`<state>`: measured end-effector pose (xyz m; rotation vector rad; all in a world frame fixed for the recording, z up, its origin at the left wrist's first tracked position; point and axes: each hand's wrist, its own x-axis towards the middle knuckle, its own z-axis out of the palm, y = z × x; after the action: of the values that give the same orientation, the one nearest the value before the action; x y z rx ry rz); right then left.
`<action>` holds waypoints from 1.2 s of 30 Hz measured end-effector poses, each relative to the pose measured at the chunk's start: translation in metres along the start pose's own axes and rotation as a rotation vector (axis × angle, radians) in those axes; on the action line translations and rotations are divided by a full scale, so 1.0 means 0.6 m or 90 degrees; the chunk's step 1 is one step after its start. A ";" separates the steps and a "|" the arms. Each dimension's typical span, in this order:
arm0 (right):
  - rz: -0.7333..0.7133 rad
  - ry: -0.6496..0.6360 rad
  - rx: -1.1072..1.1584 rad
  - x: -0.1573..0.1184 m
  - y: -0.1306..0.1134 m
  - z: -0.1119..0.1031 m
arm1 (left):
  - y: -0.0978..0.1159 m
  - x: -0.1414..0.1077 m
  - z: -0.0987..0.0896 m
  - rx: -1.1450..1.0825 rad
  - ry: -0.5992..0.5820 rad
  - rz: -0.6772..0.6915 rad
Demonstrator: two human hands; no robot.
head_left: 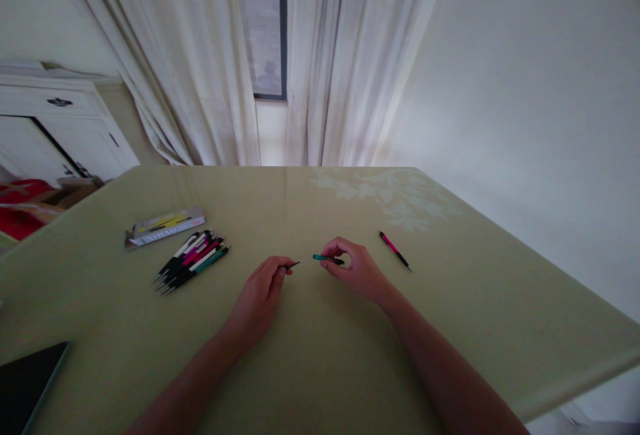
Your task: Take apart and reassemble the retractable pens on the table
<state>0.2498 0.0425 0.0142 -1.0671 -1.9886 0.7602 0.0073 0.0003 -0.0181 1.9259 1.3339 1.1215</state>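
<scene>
In the head view, your two hands were over the middle of the worktop (305,375). Your left hand (261,293) had its grip closed on a thin dark part (292,265), which poked out to the right past your fingertips. Your right hand (357,265) pinched a teal and black pen part (319,257) between thumb and fingers, with its teal end facing the other part. The two parts did not look joined. Something pale and thin seemed to sit in the gap, but it was too small and blurry for you to be sure.

To your left, a pile of pens (196,256) lay side by side, and they looked whole. A box (169,227) lay just behind them. To your right, one pink and black pen (394,249) lay alone, and it looked whole too. A dark flat thing (33,381) lay at the near left.

So you seemed to be partway through one teal pen: its parts were apart in your hands, and the pens in the pile were left untouched.
</scene>
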 end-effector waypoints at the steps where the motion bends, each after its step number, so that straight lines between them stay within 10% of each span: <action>1: -0.006 -0.004 0.009 -0.001 -0.002 0.001 | 0.001 0.000 0.000 0.001 0.000 0.001; 36: -0.097 -0.030 0.000 -0.008 -0.014 0.033 | 0.002 0.001 -0.008 -0.010 0.001 0.025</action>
<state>0.2316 0.0313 0.0084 -0.8926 -2.0820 0.7094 0.0039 0.0001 -0.0147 1.9488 1.2899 1.1486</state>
